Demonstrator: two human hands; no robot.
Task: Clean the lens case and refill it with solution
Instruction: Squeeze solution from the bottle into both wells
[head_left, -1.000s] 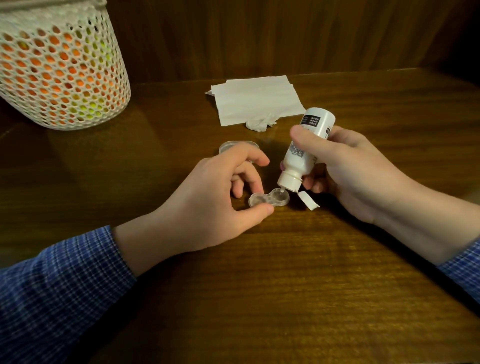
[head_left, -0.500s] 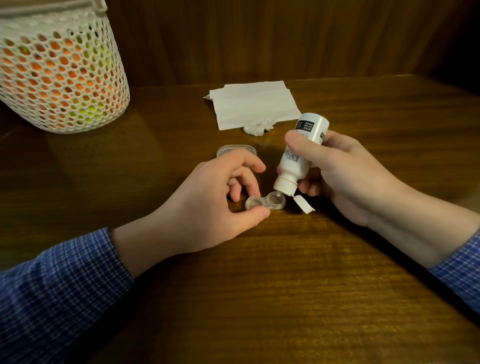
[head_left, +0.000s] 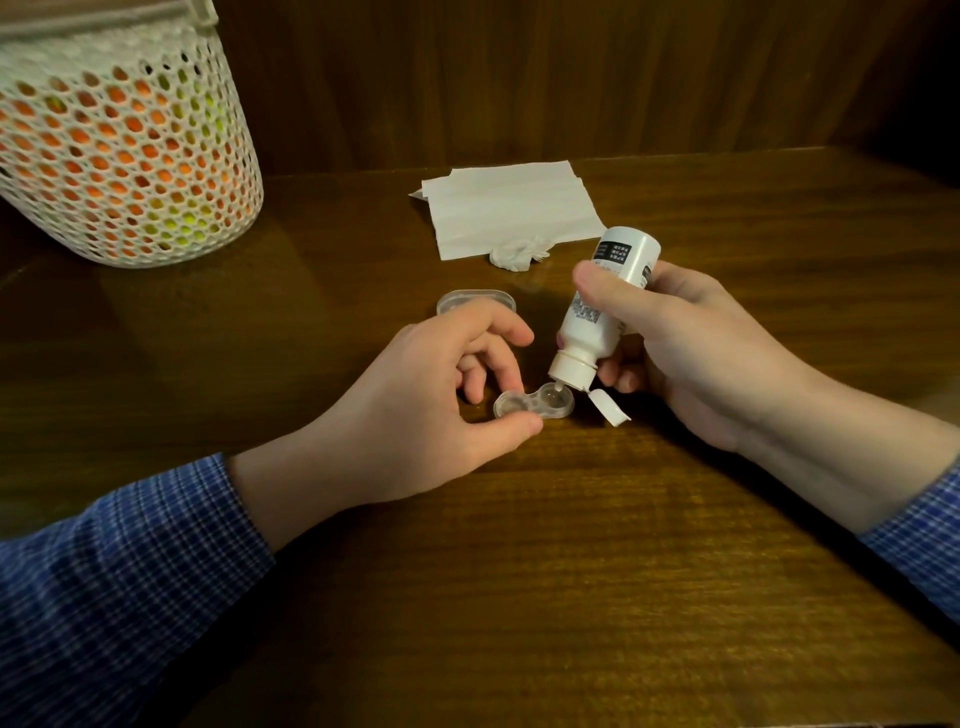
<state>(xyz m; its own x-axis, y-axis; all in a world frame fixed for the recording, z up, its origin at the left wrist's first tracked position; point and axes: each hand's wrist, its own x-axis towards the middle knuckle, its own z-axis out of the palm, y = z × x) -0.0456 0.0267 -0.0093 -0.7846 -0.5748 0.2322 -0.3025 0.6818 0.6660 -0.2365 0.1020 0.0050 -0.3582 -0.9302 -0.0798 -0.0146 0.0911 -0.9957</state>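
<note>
A clear two-well lens case (head_left: 535, 404) lies open on the dark wooden table (head_left: 571, 571). My left hand (head_left: 415, 405) pinches its left well between thumb and fingers. My right hand (head_left: 691, 353) grips a white solution bottle (head_left: 602, 312), tipped nozzle-down over the right well, its flip cap (head_left: 609, 408) hanging open. Liquid glints in the right well. The case's clear lid (head_left: 475, 301) lies behind my left hand, partly hidden.
White paper tissues (head_left: 509, 213) lie flat at the back, with a crumpled wad (head_left: 517, 254) at their front edge. A white mesh basket (head_left: 119, 150) with orange and yellow contents stands at the back left. A wooden wall rises behind the table.
The view has shifted slightly. Both hands keep their hold; the bottle nozzle stays over the right well of the case.
</note>
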